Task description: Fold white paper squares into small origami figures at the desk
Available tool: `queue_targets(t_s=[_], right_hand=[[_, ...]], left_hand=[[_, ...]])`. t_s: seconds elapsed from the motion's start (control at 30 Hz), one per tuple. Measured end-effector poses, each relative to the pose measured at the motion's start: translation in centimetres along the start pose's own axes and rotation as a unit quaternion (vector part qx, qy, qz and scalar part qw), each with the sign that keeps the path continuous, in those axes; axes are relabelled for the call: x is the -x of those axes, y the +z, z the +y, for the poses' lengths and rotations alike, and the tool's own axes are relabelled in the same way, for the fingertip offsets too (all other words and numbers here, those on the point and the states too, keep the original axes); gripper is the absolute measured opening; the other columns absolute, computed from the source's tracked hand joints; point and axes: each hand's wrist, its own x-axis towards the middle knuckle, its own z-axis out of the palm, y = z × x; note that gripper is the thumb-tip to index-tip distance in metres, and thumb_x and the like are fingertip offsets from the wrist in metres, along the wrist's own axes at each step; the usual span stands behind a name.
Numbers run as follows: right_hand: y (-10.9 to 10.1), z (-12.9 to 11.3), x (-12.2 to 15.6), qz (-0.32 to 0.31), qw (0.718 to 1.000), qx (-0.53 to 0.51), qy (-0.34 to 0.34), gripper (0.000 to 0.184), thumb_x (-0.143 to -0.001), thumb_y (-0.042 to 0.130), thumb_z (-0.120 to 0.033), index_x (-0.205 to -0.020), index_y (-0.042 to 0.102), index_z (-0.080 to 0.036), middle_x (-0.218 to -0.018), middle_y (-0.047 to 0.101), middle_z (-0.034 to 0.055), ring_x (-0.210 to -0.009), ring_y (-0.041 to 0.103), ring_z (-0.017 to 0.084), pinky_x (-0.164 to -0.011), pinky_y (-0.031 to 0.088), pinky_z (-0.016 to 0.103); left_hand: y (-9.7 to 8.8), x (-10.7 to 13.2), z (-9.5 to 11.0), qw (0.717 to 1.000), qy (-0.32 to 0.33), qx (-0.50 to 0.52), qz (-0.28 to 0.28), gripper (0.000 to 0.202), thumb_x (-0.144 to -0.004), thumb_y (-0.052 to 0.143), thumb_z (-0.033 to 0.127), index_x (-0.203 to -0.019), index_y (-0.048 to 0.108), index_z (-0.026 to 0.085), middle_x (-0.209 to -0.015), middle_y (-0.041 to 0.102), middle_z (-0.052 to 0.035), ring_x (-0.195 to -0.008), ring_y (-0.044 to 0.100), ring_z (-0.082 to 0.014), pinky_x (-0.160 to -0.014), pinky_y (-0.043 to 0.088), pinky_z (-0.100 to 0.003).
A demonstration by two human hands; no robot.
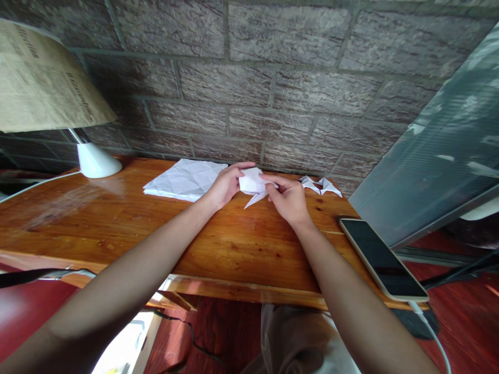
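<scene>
1. Head view: I see the paper (250,182) held between both hands, near the tabletop's (241,244) back edge, about midway along it. I cannot tell whether it touches the wood.
2. It looks white and crisp, folded into a compact, many-sided body with flat facets. One narrow spike points down and left, toward the front edge; finer creases are too small for me to read.
3. On my feed the left hand (226,186) is clamped on the paper's left side, fingers stretched along its top.
4. The right hand (288,197) pinches its right side between thumb and fingers.
5. Left of the hands, creased white sheets (187,179) lie stacked by the back edge.
6. Toward the back right corner I make out pointed white shapes (329,186).
7. A phone (384,259), cable (432,335) attached, lies along the right edge, reaching the front right corner.
8. The lamp (97,162) stands near the back left corner.
</scene>
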Motion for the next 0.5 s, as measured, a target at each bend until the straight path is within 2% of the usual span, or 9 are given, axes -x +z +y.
queue_targets(t_s=[0.07,0.17,0.3,0.4,0.5], right_hand=[[-0.1,0.1,-0.1,0.01,1.0,0.005,-0.007,0.033,-0.082,0.059,-0.032,-0.105,0.08,-0.019,-0.065,0.069,0.0004,-0.052,0.053,0.012,-0.052,0.041,0.024],[-0.2,0.1,-0.1,0.006,1.0,0.011,-0.024,0.03,-0.081,0.058,-0.029,-0.099,0.081,-0.019,-0.069,0.071,0.0006,-0.054,0.053,0.012,-0.053,0.041,0.023],[-0.2,-0.1,0.0,0.0,0.999,0.025,-0.033,0.027,-0.08,0.059,-0.026,-0.094,0.081,-0.019,-0.071,0.073,0.0012,-0.056,0.057,0.012,-0.056,0.043,0.023],[-0.1,0.0,0.0,0.012,0.999,0.022,-0.024,0.027,-0.081,0.058,-0.026,-0.094,0.081,-0.018,-0.065,0.071,0.0011,-0.055,0.06,0.013,-0.057,0.046,0.024],[-0.1,0.2,-0.2,0.034,0.999,-0.005,-0.006,0.026,-0.08,0.06,-0.027,-0.094,0.08,-0.019,-0.063,0.071,0.0005,-0.055,0.061,0.014,-0.057,0.048,0.024]], left_hand=[[-0.3,-0.1,0.6,0.999,-0.021,0.011,-0.022,0.048,-0.07,0.064,0.044,-0.107,0.074,0.015,-0.108,0.076,-0.0114,-0.103,0.068,-0.0278,-0.09,0.052,-0.039],[-0.5,-0.2,0.8,0.999,-0.031,-0.042,0.003,0.051,-0.073,0.066,0.058,-0.096,0.077,0.014,-0.099,0.076,-0.0116,-0.095,0.069,-0.0262,-0.085,0.051,-0.036],[-0.6,-0.3,-0.1,0.991,-0.004,-0.134,0.002,0.04,-0.062,0.087,0.044,-0.089,0.079,0.014,-0.087,0.077,-0.0073,-0.078,0.066,-0.0182,-0.077,0.048,-0.03],[-1.0,-0.4,-0.5,0.988,-0.003,-0.155,-0.007,0.038,-0.061,0.089,0.038,-0.091,0.08,0.016,-0.083,0.076,-0.0054,-0.073,0.064,-0.0161,-0.073,0.046,-0.029],[-1.2,-0.4,-0.3,0.989,0.0,-0.143,-0.037,0.039,-0.064,0.089,0.037,-0.096,0.08,0.016,-0.088,0.077,-0.0064,-0.076,0.066,-0.0167,-0.076,0.048,-0.03]])
